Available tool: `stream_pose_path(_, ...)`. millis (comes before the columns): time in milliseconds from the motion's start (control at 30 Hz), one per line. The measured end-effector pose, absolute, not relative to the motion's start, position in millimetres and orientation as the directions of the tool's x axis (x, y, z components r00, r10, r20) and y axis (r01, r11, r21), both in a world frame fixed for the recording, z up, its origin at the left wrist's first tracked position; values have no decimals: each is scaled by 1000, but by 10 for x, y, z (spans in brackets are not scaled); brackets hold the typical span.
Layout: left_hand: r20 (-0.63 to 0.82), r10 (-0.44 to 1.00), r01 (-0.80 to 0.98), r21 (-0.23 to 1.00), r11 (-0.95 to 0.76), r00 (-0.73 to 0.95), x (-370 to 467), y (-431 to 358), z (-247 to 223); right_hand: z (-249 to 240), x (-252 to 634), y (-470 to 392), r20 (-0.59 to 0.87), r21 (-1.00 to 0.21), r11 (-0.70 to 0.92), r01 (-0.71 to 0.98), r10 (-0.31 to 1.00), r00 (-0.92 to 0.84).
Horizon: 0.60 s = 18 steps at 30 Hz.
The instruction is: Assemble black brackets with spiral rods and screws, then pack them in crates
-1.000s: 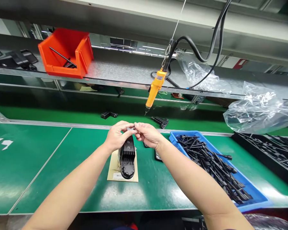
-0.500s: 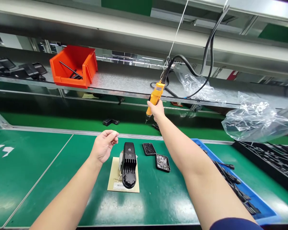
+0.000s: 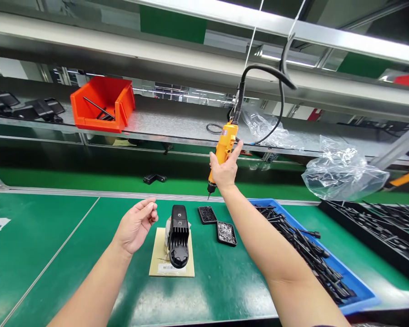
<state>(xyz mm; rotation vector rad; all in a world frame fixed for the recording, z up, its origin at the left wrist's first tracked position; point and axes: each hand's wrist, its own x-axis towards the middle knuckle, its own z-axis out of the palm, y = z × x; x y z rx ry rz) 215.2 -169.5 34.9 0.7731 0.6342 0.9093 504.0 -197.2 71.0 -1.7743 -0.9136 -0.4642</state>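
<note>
Green worktop [image 3: 225, 281] carries a black ribbed housing [image 3: 179, 236] on a pale board [image 3: 154, 261], its label [image 3: 171, 268] not clearly readable. Left hand [image 3: 136, 225], left of it, has fingertips together; right hand's [image 3: 225, 172] grip wraps the orange electric screwdriver [image 3: 224, 145].

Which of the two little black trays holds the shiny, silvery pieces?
The front tray, closer to the blue bin; the back tray holds black pieces.
</note>
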Motion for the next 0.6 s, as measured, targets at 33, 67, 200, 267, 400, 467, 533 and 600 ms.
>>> stream_pose_path(33,-159,867,-446,805,390,473,2146,-1717,353,714,5029,-2029,707,-624,-137,769,319,631)
stream_pose_path(67,-157,867,-447,805,390,472,2140,-1737,355,711,5030,-2077,727,-625,-96,775,291,622)
stream_pose_path(200,-137,856,-459,796,395,498,2134,-1808,364,657,5083,-2191,773,-623,133,771,259,580)
stream_pose_path(267,-132,848,-469,785,406,513,2139,-1837,371,641,5082,-2234,778,-627,238,742,249,577)
stream_pose_path(400,-120,835,-487,764,423,537,2147,-1882,379,751,4981,-2393,685,-716,420,558,268,677)
stream_pose_path(467,-120,822,-490,752,441,556,2149,-1904,373,882,4911,-2513,523,-809,504,301,386,760)
stream_pose_path(533,-127,800,-487,734,473,586,2153,-1927,363,1031,4829,-2647,317,-864,499,-67,642,698)
stream_pose_path(600,-133,774,-481,715,508,620,2162,-1954,354,1164,4710,-2780,206,-858,402,-320,840,502)
